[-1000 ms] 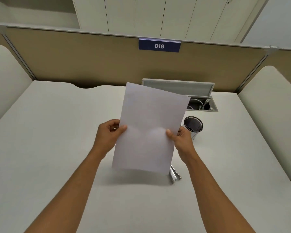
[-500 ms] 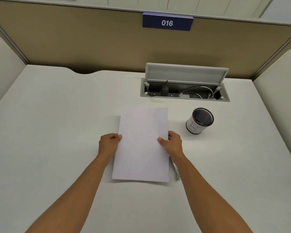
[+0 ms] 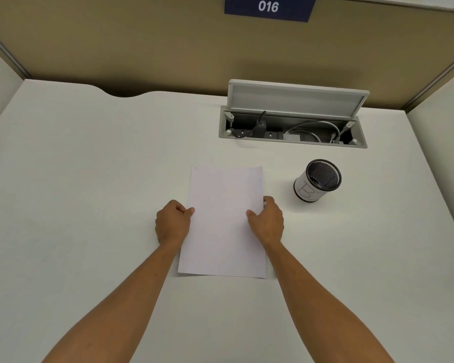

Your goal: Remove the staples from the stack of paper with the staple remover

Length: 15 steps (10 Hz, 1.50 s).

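Note:
The stack of paper [image 3: 224,226] lies flat on the white desk [image 3: 89,184], long side running away from me. A tiny dark mark, possibly a staple [image 3: 195,168], shows at its far left corner. My left hand [image 3: 172,224] pinches the left edge at mid-height, thumb on the sheet and fingers curled. My right hand [image 3: 269,222] holds the right edge, thumb on top. The staple remover is not visible in this frame.
A mesh pen cup [image 3: 317,180] stands to the right of the paper. Behind it, an open cable box [image 3: 291,127] with its lid up is set into the desk. A tan partition [image 3: 142,48] closes the back; white panels flank both sides.
The paper, held tilted up in front of me a second ago, has been lowered flat onto the desk. The metal tool seen by my right wrist earlier is now out of sight.

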Each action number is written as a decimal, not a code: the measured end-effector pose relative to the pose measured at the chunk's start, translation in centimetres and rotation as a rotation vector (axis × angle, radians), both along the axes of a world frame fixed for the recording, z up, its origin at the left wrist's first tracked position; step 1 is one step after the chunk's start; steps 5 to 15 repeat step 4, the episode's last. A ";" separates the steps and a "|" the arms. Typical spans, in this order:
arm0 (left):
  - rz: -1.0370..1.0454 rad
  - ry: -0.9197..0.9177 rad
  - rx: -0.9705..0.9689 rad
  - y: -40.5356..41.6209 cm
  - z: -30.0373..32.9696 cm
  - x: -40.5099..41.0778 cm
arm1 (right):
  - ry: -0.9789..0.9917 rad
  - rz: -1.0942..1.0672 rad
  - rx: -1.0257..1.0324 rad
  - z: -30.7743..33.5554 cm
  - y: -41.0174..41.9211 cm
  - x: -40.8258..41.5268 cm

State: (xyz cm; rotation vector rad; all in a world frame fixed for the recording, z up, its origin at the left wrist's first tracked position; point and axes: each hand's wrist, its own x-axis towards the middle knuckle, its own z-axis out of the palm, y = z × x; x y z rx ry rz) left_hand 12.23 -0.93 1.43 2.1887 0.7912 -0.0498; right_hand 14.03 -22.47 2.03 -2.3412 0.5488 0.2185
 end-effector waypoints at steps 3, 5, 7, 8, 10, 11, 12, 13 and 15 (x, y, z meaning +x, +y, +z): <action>-0.089 -0.170 0.084 -0.2 0.1 -1.1 | -0.255 0.080 -0.193 0.3 -0.1 -0.8; -0.123 -0.271 0.161 0.0 0.5 -1.3 | -0.386 0.124 -0.238 0.1 -0.5 -1.3; -0.123 -0.271 0.161 0.0 0.5 -1.3 | -0.386 0.124 -0.238 0.1 -0.5 -1.3; -0.123 -0.271 0.161 0.0 0.5 -1.3 | -0.386 0.124 -0.238 0.1 -0.5 -1.3; -0.123 -0.271 0.161 0.0 0.5 -1.3 | -0.386 0.124 -0.238 0.1 -0.5 -1.3; -0.123 -0.271 0.161 0.0 0.5 -1.3 | -0.386 0.124 -0.238 0.1 -0.5 -1.3; -0.123 -0.271 0.161 0.0 0.5 -1.3 | -0.386 0.124 -0.238 0.1 -0.5 -1.3; -0.123 -0.271 0.161 0.0 0.5 -1.3 | -0.386 0.124 -0.238 0.1 -0.5 -1.3; -0.123 -0.271 0.161 0.0 0.5 -1.3 | -0.386 0.124 -0.238 0.1 -0.5 -1.3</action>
